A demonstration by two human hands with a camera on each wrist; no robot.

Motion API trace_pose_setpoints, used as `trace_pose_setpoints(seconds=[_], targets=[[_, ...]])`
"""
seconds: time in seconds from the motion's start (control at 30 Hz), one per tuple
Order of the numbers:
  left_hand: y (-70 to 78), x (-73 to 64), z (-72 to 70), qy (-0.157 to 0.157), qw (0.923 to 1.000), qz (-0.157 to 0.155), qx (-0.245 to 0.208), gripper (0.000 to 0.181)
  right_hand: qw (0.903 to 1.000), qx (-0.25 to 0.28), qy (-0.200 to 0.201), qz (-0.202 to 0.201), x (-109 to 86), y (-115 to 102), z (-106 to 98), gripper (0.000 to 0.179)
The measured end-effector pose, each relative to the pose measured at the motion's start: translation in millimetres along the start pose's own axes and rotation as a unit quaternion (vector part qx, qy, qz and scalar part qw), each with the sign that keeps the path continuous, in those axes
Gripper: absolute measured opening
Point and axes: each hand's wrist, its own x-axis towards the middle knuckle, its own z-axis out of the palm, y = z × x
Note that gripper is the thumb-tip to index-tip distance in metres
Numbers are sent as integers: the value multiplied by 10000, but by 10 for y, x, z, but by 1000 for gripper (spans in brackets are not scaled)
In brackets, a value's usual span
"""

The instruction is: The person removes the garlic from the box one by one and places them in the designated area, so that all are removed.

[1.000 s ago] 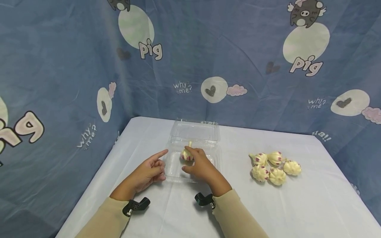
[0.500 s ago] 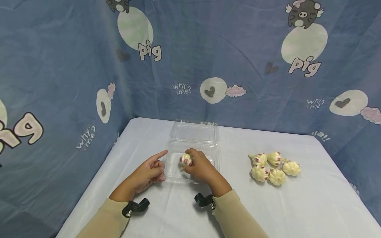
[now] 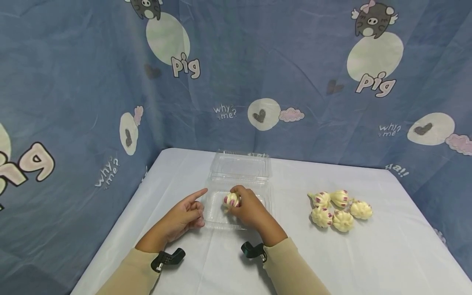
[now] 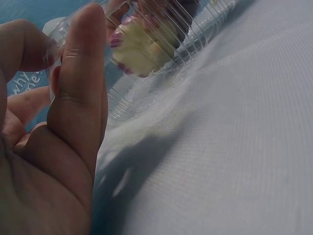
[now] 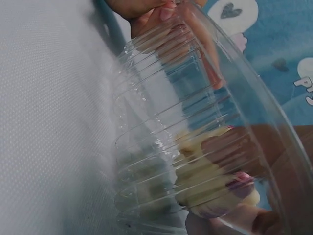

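A clear plastic clamshell container [image 3: 215, 213] lies with its lid folded back on the white table. Inside its base my right hand [image 3: 253, 208] grips a garlic bulb [image 3: 231, 200], cream with purple-red marks, between thumb and fingers. Through the ribbed wall the garlic bulb [image 5: 208, 183] shows in the right wrist view, low in the base. My left hand [image 3: 184, 219] rests at the container's left side, index finger straight along it and the other fingers loosely bent. In the left wrist view its fingers [image 4: 80, 73] stand right at the clear wall.
To the right, several more garlic bulbs [image 3: 343, 221] lie bunched on the white tablecloth [image 3: 295, 254]. A blue printed curtain [image 3: 206, 90] stands behind the table and along its left side. Each wrist wears a black camera mount [image 3: 173, 257].
The garlic bulb has turned from stem pointing away to stem pointing toward me and moved slightly nearer. My right hand has closed round it. The left hand has stayed in place.
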Motion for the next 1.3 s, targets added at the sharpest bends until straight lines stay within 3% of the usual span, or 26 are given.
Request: trace_pose_setpoints(seconds=[0.37, 1.3], targets=[[-11, -2, -2, -26, 10000, 51, 18, 79, 9998, -15, 191, -82, -2, 6, -20, 50], [-25, 4, -29, -38, 9999, 66, 148, 77, 9949, 803, 575, -219, -21, -20, -143, 43]])
